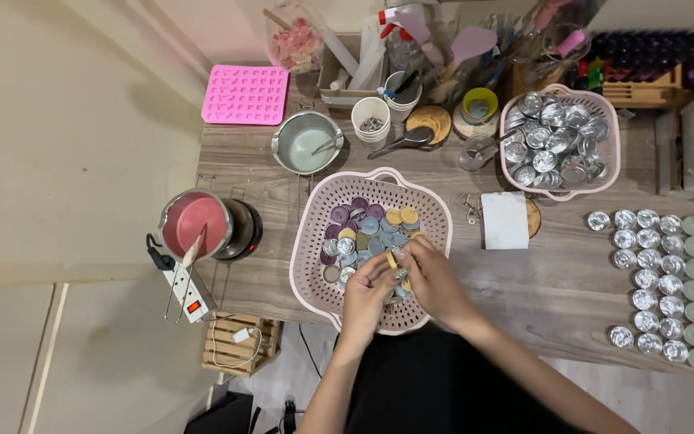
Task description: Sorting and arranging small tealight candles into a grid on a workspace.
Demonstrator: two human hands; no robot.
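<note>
Both hands (402,277) pinch small candle (393,259) w/ fingertips over pink basket (315,233).

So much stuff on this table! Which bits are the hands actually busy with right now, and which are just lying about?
In use:
left hand
right hand
small yellow disc held between them
pink basket of coloured discs

Lying about:
pink mould
pot of pink liquid
basket of foil cups
rows of foil cups
</note>
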